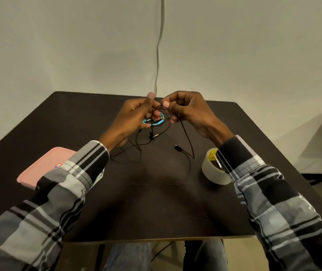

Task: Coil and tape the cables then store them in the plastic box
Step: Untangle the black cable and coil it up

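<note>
Black cable (185, 133): pinched by both hands above the table's far middle, its slack trailing onto the top.
Left hand (130, 116): fingers curled, gripping its loops.
Right hand (187, 110): thumb and fingers pinching it.
Pink box (39, 169): left edge.
Tape roll (212, 171): right edge.
Turquoise cable (156, 123): coiled beneath the hands.

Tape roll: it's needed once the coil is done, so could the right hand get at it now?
Probably not yet: the tape roll lies unobstructed by the right wrist, but the right hand is pinching the black cable.

Both hands (160, 112) pinching black cable (185, 133) above dark table (78, 118).
</note>
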The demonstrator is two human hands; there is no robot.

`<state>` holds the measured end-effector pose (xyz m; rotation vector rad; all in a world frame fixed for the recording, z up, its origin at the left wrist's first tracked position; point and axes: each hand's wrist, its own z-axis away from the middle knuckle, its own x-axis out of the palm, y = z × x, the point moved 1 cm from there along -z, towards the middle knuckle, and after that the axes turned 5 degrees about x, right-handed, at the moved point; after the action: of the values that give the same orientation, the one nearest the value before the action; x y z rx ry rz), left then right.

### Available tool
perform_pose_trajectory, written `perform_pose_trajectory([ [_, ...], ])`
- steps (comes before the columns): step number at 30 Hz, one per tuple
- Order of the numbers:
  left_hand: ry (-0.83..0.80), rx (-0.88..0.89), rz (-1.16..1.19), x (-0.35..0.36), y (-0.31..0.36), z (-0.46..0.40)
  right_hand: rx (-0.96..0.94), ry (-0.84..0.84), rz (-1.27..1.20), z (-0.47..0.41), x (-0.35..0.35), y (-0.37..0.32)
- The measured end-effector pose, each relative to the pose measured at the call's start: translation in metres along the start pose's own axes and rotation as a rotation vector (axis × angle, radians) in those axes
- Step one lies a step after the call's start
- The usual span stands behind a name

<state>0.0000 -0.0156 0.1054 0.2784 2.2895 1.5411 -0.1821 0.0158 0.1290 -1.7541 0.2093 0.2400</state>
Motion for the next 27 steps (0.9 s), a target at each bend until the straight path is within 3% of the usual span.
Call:
perform_pose_trajectory([
  [3, 0.021, 0.071, -0.021, 0.005, 0.009, 0.000, -0.011, 0.026, -0.037, 0.002, 0.000, -0.004],
  [8, 0.440, 0.139, -0.055, -0.019, 0.003, -0.012, 0.081, -0.001, 0.090, 0.008, -0.018, 0.006],
  [13, 0.580, -0.031, -0.184, -0.048, -0.028, -0.013, 0.211, 0.036, 0.160, 0.018, -0.038, 0.023],
  [16, 0.482, -0.059, -0.399, -0.040, -0.034, -0.005, 0.216, 0.031, 0.147, 0.020, -0.032, 0.021],
  [20, 0.027, 0.133, -0.318, 0.002, -0.010, 0.004, 0.180, -0.014, 0.117, 0.017, -0.014, 0.013],
  [22, -0.128, 0.185, -0.384, 0.016, -0.003, 0.004, 0.154, -0.033, 0.067, 0.015, -0.012, 0.011],
  [24, -0.120, 0.194, -0.367, 0.016, 0.001, 0.000, 0.153, -0.042, 0.001, 0.015, -0.017, 0.010],
  [27, -0.002, 0.069, -0.122, 0.005, 0.002, -0.004, 0.188, -0.054, -0.088, 0.021, -0.030, 0.015],
])
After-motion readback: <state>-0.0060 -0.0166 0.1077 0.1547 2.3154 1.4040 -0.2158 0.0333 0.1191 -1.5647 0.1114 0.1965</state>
